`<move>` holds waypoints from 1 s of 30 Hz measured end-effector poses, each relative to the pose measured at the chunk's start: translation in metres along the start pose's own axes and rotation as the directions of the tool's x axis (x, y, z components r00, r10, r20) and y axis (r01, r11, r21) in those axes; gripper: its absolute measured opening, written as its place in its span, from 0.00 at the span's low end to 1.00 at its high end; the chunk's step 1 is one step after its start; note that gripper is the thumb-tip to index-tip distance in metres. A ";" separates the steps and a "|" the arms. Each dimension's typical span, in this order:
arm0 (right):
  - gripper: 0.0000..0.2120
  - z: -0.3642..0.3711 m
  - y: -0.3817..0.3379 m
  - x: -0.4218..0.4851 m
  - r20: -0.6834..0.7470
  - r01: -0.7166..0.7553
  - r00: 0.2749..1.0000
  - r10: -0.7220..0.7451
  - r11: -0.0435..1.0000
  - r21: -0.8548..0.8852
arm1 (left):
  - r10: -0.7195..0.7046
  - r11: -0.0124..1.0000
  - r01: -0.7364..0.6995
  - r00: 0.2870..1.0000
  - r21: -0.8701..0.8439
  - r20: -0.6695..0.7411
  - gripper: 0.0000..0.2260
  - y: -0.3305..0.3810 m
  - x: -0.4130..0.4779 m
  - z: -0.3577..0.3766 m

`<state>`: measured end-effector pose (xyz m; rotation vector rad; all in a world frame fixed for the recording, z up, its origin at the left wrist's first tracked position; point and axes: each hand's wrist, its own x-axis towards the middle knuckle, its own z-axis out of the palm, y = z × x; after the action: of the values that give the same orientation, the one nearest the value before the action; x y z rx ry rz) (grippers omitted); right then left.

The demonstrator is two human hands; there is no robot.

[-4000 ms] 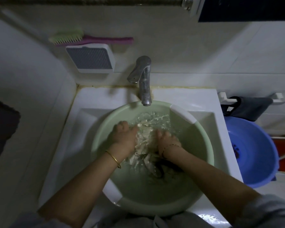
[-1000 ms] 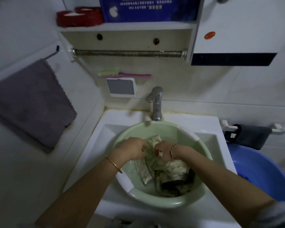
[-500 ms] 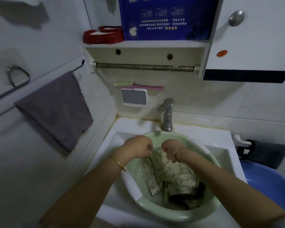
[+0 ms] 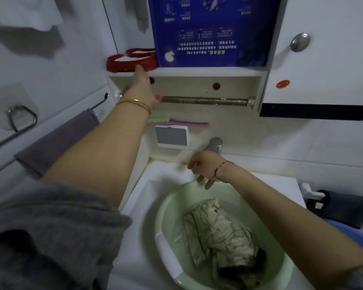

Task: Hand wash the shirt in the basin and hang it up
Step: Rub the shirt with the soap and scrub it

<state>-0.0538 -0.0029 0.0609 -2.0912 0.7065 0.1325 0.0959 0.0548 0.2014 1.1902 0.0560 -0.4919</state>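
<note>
Here the shirt (image 4: 222, 233) lies wet and bunched inside the green basin (image 4: 172, 210). At its 12 o'clock the right hand (image 4: 205, 166) hovers, fingers loosely spread, empty. At 11 o'clock, the left hand (image 4: 142, 84) stretches flat toward the red dish (image 4: 130, 62) on the shelf (image 4: 197, 70).

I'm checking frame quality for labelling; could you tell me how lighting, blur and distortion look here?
Head view: dim, bluish light; wide-angle bending at the edges; left hand slightly motion-blurred near the shelf; shirt in the green basin stays legible; no strong glare.
</note>
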 end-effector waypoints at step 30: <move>0.12 0.023 0.017 0.004 0.059 -0.002 0.998 0.002 1.000 0.001 | -0.006 0.972 0.014 0.999 0.234 -0.037 0.17 0.052 0.033 0.009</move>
<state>-0.0559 0.0063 0.0338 -2.0768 0.6726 0.1937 0.1436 0.0498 0.2403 1.4306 0.0353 -0.4956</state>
